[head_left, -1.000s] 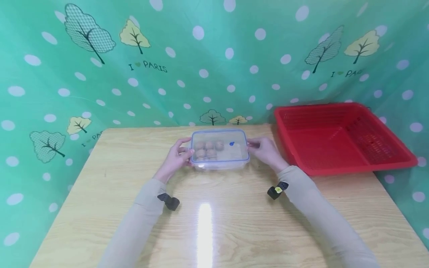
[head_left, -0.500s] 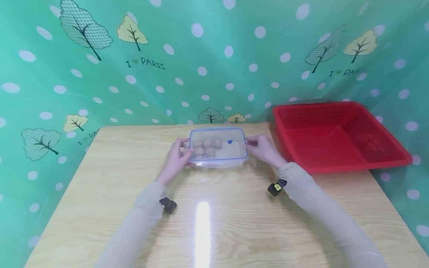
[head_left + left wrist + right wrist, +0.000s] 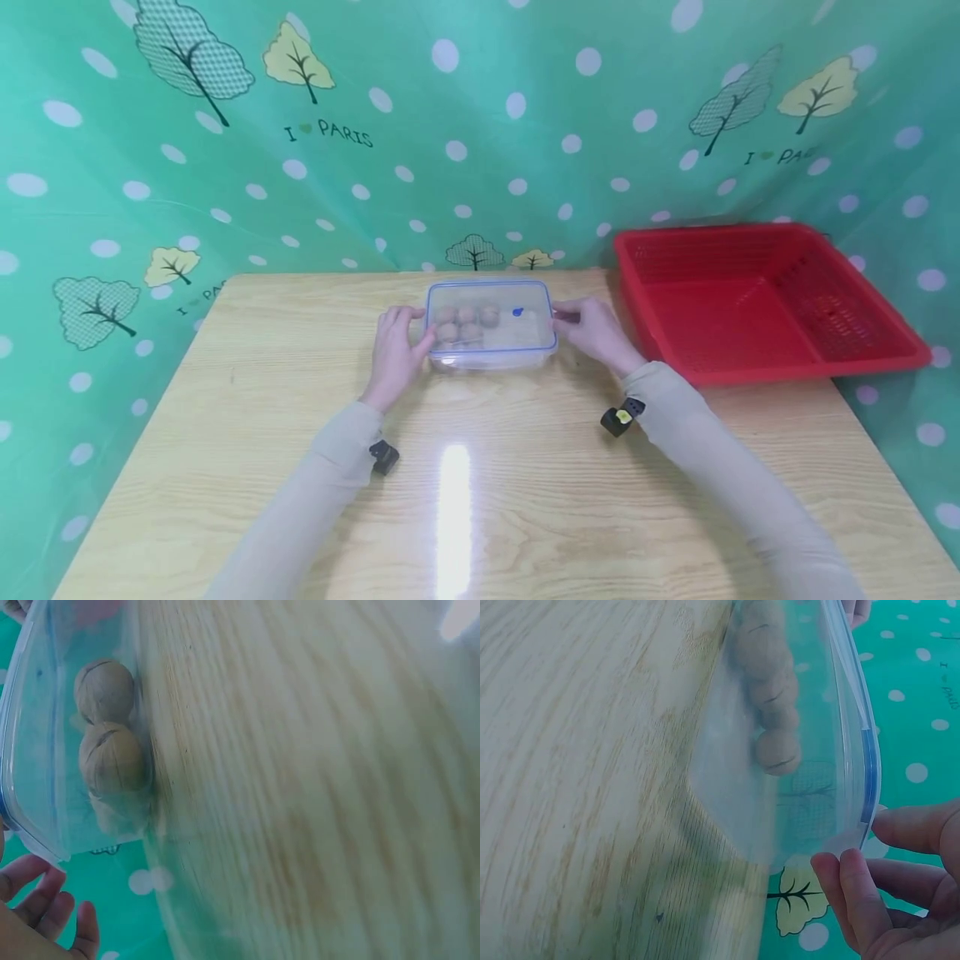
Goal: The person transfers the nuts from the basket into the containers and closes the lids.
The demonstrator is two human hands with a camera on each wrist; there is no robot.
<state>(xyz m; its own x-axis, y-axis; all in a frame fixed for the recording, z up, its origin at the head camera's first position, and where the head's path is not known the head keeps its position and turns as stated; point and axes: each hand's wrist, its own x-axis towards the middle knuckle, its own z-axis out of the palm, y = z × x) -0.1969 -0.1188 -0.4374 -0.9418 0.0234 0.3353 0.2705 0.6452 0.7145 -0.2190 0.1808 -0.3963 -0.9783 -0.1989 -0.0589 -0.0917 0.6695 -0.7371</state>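
A clear plastic food container (image 3: 491,360) with a blue-edged lid (image 3: 525,333) stands near the table's back edge. Several walnuts (image 3: 468,317) show through the lid, gathered toward the left. At the left end, my left hand (image 3: 397,350) grips the edge with thumb and fingertip; its other fingers (image 3: 82,922) hang loosely bent beside the end wall. My right hand (image 3: 592,333) pinches the opposite end. There, the thumb (image 3: 911,829) is against the lid's edge and the fingertips lie below it. Walnuts (image 3: 776,754) line the near wall in the right wrist view.
A large red plastic basket (image 3: 738,325) sits to the right of the container, its corner reaching past the table's right side. The wooden table (image 3: 300,358) carries a bright light reflection in front. A green printed curtain (image 3: 480,125) hangs behind.
My left hand's lower fingers have drawn back from under the container's left end, and the wrist has shifted slightly inward. The right hand keeps its place at the right end.
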